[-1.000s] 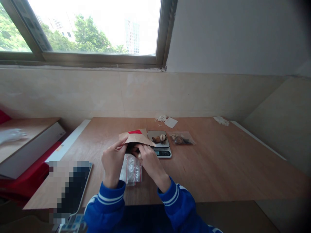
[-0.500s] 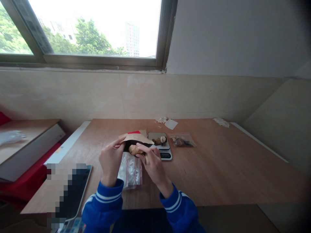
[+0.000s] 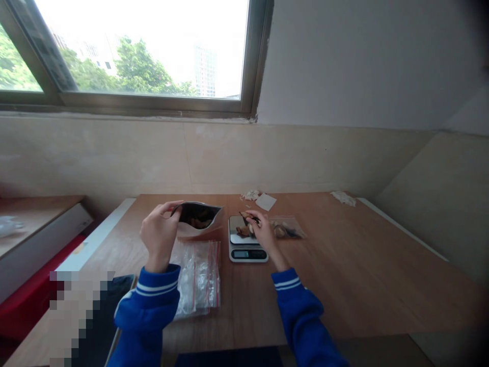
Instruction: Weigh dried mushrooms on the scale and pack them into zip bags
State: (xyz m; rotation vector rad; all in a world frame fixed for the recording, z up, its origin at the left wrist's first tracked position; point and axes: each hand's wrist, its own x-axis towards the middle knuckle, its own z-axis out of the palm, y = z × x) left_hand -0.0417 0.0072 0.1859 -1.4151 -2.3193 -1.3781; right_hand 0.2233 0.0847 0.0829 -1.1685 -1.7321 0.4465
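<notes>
Your left hand (image 3: 158, 235) pinches the rim of the brown paper pouch (image 3: 198, 219), holding its mouth open above the table (image 3: 344, 265); brown pieces show inside. Your right hand (image 3: 263, 230) sits over the kitchen scale (image 3: 246, 239), fingertips pressed together on a small piece at the platform, where a few brown bits lie. Just right of the scale rests a clear zip bag (image 3: 288, 228) with nuts in it. Below the pouch lies a stack of zip bags (image 3: 198, 278), flat on the wood.
</notes>
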